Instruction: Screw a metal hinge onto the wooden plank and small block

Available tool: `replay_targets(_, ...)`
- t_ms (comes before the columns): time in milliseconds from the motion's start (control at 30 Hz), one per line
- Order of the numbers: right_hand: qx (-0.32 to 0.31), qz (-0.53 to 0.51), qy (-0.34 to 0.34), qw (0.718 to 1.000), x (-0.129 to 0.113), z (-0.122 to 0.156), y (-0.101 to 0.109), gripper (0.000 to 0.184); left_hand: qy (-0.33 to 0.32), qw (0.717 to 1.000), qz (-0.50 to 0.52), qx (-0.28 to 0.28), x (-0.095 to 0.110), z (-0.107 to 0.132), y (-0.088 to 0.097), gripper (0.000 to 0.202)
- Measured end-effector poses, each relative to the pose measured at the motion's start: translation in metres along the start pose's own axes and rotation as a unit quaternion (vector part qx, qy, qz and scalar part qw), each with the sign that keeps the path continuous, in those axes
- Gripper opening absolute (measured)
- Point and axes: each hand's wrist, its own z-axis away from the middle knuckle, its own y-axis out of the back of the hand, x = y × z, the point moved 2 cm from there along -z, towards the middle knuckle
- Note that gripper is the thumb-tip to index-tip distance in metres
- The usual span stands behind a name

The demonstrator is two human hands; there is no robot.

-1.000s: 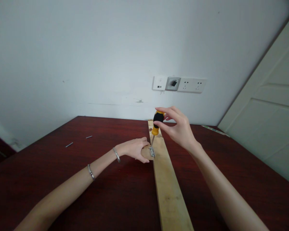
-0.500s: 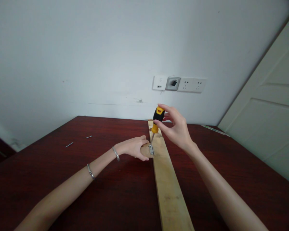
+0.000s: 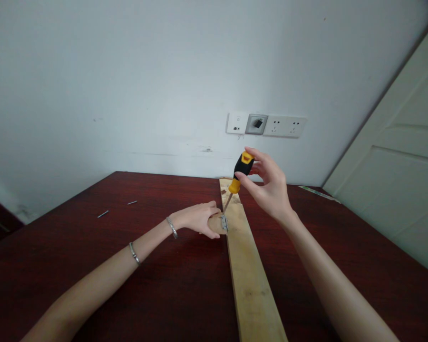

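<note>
Screwdriver (image 3: 240,173) leaned right, tip lifted off hinge (image 3: 223,222) | right hand (image 3: 267,190) pinched its handle | left hand (image 3: 196,219) kept gripping block (image 3: 216,224) beside plank (image 3: 249,280) | turning paused, I reckon

Both arms are bare right down to the near edge, and behind the left hand (image 3: 198,219) sits a thin silver wrist bracelet (image 3: 171,228), with a second thin silver bangle (image 3: 134,253) nearer on that forearm.
</note>
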Motion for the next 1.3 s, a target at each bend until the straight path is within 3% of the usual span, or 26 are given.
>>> replay_targets(133, 0.018, -0.008, -0.033, 0.999, 0.007, -0.004, 0.006, 0.055, 0.003, 1.0, -0.017, 0.003, -0.001, 0.001, 0.002, 0.061)
replay_targets(267, 0.008, 0.025, -0.15, 0.988, 0.041, -0.004, 0.01, 0.065, 0.003, 1.0, -0.028, 0.013, -0.005, 0.003, 0.007, 0.063)
replay_targets(367, -0.061, 0.106, -0.26, 0.958, 0.077, 0.008, 0.004, 0.055, 0.006, 0.999, -0.034, 0.023, -0.008, 0.005, 0.012, 0.064)
replay_targets(467, -0.179, 0.16, -0.315, 0.918, 0.104, 0.028, -0.011, 0.041, 0.006, 0.999, -0.039, 0.029, -0.009, 0.006, 0.014, 0.065)
replay_targets(600, -0.238, 0.16, -0.324, 0.902, 0.119, 0.051, -0.027, 0.027, 0.006, 0.999, -0.043, 0.028, -0.009, 0.006, 0.013, 0.065)
replay_targets(900, -0.315, 0.153, -0.337, 0.874, 0.125, 0.067, -0.037, 0.035, 0.009, 0.999, -0.041, 0.015, -0.007, 0.005, 0.013, 0.067)
replay_targets(1300, -0.333, 0.168, -0.336, 0.865, 0.133, 0.073, -0.039, 0.045, 0.02, 0.999, -0.039, 0.014, -0.011, 0.005, 0.011, 0.072)
